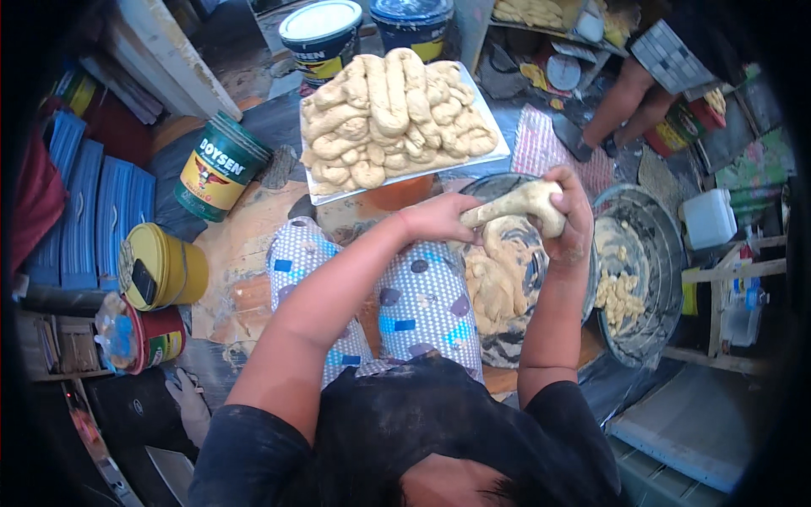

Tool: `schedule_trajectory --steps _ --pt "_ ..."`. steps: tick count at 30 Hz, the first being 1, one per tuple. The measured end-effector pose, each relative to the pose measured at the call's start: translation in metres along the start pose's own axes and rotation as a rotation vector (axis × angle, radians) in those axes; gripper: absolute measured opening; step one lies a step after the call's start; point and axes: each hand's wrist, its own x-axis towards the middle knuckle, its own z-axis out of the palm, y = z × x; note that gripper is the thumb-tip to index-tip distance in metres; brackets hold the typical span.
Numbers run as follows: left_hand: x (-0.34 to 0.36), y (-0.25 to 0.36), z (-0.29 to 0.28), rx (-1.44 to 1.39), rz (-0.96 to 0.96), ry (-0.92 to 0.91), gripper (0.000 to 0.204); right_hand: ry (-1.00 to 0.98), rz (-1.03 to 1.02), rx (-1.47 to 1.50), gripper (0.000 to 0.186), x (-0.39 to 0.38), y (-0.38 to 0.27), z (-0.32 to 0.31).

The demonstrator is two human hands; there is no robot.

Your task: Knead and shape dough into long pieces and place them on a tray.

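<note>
Above a dark basin I hold a thick beige roll of dough between both hands. My left hand is closed around its narrower left end. At the fatter right end, the fingers of my right hand curl over the bulging dough. Loose, smeared dough lies in the basin below, partly hidden by my right arm. Beyond my knees, a white tray carries a high pile of similar beige rolls.
A second dark basin with dough scraps stands at right. Around the left side are a green bucket, a yellow pail and blue plastic drawers. Two lidded tubs stand behind the tray. Another person's legs show at far right.
</note>
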Motion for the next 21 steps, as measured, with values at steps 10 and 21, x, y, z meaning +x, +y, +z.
schedule_trajectory --steps 10,21 --pt "-0.033 -0.068 -0.216 0.914 0.098 0.893 0.056 -0.072 -0.395 -0.512 0.026 0.136 0.082 0.139" --pt "-0.007 -0.15 -0.221 -0.569 0.082 1.023 0.049 -0.035 -0.507 -1.228 0.037 0.157 0.19 0.13"
